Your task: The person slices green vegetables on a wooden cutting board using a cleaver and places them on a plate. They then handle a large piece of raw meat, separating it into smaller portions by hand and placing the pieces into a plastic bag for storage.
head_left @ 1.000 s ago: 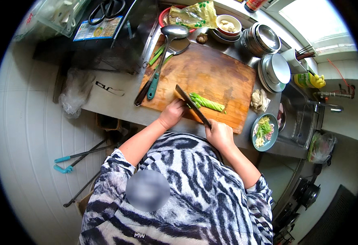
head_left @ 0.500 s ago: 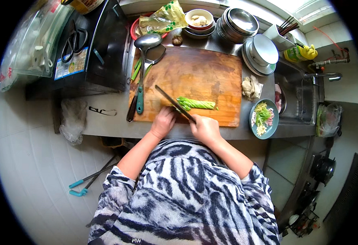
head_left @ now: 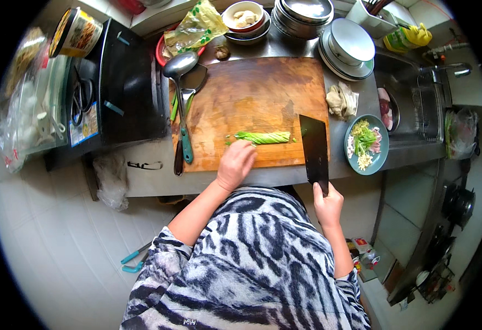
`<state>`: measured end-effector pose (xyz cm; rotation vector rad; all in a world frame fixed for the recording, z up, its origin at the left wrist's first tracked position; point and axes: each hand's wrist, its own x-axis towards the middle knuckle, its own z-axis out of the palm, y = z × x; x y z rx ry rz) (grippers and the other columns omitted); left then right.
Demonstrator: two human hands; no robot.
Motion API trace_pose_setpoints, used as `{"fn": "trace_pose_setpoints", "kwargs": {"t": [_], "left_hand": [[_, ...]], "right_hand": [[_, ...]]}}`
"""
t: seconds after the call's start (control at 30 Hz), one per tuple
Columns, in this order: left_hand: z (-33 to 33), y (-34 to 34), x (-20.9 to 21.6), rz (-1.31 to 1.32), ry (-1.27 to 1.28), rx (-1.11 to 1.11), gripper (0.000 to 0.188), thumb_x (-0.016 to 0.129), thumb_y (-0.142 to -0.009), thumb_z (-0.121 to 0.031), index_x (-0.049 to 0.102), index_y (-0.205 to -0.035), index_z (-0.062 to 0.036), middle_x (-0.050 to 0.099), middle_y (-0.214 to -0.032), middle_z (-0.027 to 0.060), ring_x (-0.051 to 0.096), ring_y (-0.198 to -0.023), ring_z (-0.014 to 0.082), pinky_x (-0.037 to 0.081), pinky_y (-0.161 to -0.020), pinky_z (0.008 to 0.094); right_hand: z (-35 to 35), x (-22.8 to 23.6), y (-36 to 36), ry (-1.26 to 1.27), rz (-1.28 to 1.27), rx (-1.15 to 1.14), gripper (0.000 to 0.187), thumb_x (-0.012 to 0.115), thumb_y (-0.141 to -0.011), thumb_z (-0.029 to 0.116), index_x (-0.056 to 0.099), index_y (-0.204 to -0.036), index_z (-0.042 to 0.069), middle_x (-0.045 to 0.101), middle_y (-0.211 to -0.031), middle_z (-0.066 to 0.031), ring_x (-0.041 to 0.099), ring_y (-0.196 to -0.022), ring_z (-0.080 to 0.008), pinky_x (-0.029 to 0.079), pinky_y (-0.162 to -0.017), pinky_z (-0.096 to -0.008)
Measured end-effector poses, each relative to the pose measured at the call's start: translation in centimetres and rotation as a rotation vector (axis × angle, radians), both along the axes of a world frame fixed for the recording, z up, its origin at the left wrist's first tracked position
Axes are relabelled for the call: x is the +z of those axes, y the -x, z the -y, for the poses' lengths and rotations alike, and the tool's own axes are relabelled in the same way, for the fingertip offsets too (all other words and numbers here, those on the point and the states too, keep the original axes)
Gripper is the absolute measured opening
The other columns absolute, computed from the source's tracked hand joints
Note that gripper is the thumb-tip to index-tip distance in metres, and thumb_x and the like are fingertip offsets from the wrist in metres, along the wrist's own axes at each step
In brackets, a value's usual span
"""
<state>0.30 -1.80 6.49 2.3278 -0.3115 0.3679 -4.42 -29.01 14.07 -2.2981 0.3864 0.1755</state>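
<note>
R hand (head_left: 329, 204) has its grip clamped on the handle end of a dark cleaver (head_left: 315, 146); blade points away from the body, over the nr R corner of the wooden board (head_left: 263, 93), apart from the sliced greens (head_left: 264, 137). L hand (head_left: 236, 166) is over the board's front edge, fingers bent & close together, tips by the L end of the greens; can't tell if its grip pinches anything. Greens lie in a row, L to R, on the front part of the board, w/ a few loose bits nr the ends. Board sits on a metal bench (head_left: 152, 182). Along board's L side: ladle (head_left: 180, 65) w/ green handle, spatula (head_left: 194, 80) beside it, a few green stalks (head_left: 174, 107). R of board: crumpled pale bag (head_left: 342, 101), blue-green plate (head_left: 383, 158) w/ chopped food, then the sink (head_left: 403, 77).
</note>
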Motion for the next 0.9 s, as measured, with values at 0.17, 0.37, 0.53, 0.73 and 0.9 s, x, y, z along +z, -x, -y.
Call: {"fn": "trace_pose_setpoints", "kwargs": {"t": [0.17,0.37,0.53,0.73,0.9], "left_hand": [[3.3,-1.7,0.7,-0.095,-0.232,-0.302,0.050,0.064,-0.088,-0.022,0.053,-0.134,-0.0071,0.049,-0.141,0.0121,0.042,-0.134,0.0301,0.038,-0.107,0.0455],[4.2,-2.9,-0.7,-0.227,-0.425,-0.298,0.062,0.056,-0.091,-0.032,0.038,-0.147,-0.0124,0.033,-0.154,0.0062,0.029,-0.143,0.0232,0.026,-0.114,0.0452],[4.2,-3.0,0.5,-0.315,-0.378,-0.308,0.063,0.056,-0.092,-0.032,0.035,-0.148,-0.0128,0.032,-0.155,0.0067,0.027,-0.144,0.0236,0.025,-0.115,0.0450],[2.7,-2.3,2.0,-0.370,-0.385,-0.253,0.065,0.054,-0.093,-0.036,0.031,-0.149,-0.0121,0.029,-0.156,0.0072,0.024,-0.145,0.0243,0.022,-0.116,0.0487],[2.0,-2.4,0.8,-0.389,-0.455,-0.264,0.069,0.054,-0.093,-0.038,0.028,-0.151,-0.0106,0.027,-0.157,0.0074,0.023,-0.146,0.0245,0.020,-0.116,0.0493]], "right_hand": [[0.6,-0.3,1.4,-0.017,-0.012,-0.050,0.018,0.065,-0.087,0.020,0.069,-0.093,0.003,0.063,-0.070,-0.0181,0.064,-0.063,-0.0301,0.050,-0.060,-0.0364],[1.0,0.0,1.3,-0.047,-0.009,-0.078,0.016,0.066,-0.086,0.018,0.069,-0.091,0.003,0.063,-0.070,-0.0180,0.064,-0.063,-0.0316,0.049,-0.059,-0.0368],[1.2,-0.8,1.7,-0.025,-0.039,-0.041,0.016,0.066,-0.086,0.018,0.069,-0.093,0.004,0.063,-0.070,-0.0175,0.064,-0.063,-0.0322,0.049,-0.059,-0.0369],[0.8,-0.1,1.7,-0.104,-0.006,-0.073,0.015,0.066,-0.086,0.016,0.069,-0.092,0.002,0.064,-0.070,-0.0176,0.065,-0.062,-0.0263,0.050,-0.059,-0.0348],[0.8,-0.2,1.6,-0.122,-0.028,-0.085,0.016,0.067,-0.086,0.015,0.068,-0.092,0.000,0.063,-0.067,-0.0157,0.062,-0.059,-0.0210,0.049,-0.059,-0.0329]]}}
